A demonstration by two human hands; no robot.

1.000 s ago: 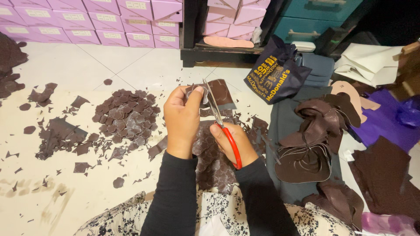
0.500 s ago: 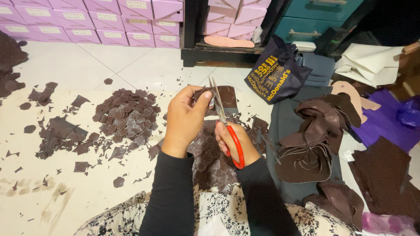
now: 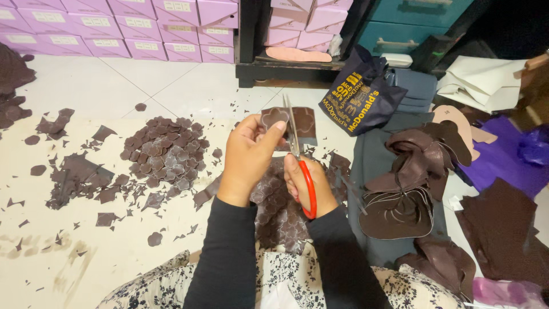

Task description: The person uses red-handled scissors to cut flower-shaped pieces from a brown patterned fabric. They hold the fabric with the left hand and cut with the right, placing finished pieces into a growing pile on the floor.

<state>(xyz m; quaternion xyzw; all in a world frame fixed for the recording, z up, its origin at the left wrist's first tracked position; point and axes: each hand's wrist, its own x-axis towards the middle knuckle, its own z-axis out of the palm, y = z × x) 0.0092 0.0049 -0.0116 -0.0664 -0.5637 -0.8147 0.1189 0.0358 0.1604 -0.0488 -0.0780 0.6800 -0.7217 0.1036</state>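
Cutting brown sheet – both hands closed
Left hand pinches brown sheet; right hand grips red-handled scissors – blades alongside the sheet.

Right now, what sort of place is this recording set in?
Probably a small home shoemaking or leathercraft workspace on a tiled floor. The left hand holds a brown leather piece while the right hand cuts it with red-handled scissors; a pile of cut flower shapes and stacked lilac boxes lie nearby.

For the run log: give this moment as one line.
left hand: holds brown sheet | right hand: holds red-handled scissors, cutting sheet | cut brown pieces lie left
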